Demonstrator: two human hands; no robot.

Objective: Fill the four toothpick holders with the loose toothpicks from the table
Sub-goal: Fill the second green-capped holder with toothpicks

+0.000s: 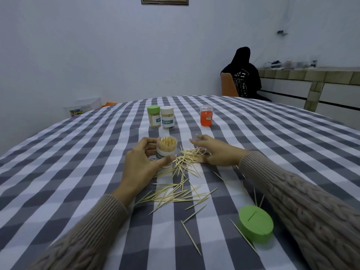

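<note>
My left hand (141, 158) grips an open clear toothpick holder (166, 147) that stands upright and packed with toothpicks. Just right of it my right hand (214, 151) rests over a heap of loose toothpicks (187, 158), fingers partly extended; whether it pinches any is hidden. More loose toothpicks (175, 193) lie scattered toward me. A loose green lid (255, 223) lies at the near right. Farther back stand a green-capped holder (153, 116), a white-capped holder (167, 117) and an orange-red holder with a clear cap (206, 115).
The table wears a grey and white checked cloth (78, 162). Beyond its far edge a person in dark clothes (243, 75) sits on an orange chair by a tiled counter (311, 75). White boxes (85, 106) sit by the wall at the left.
</note>
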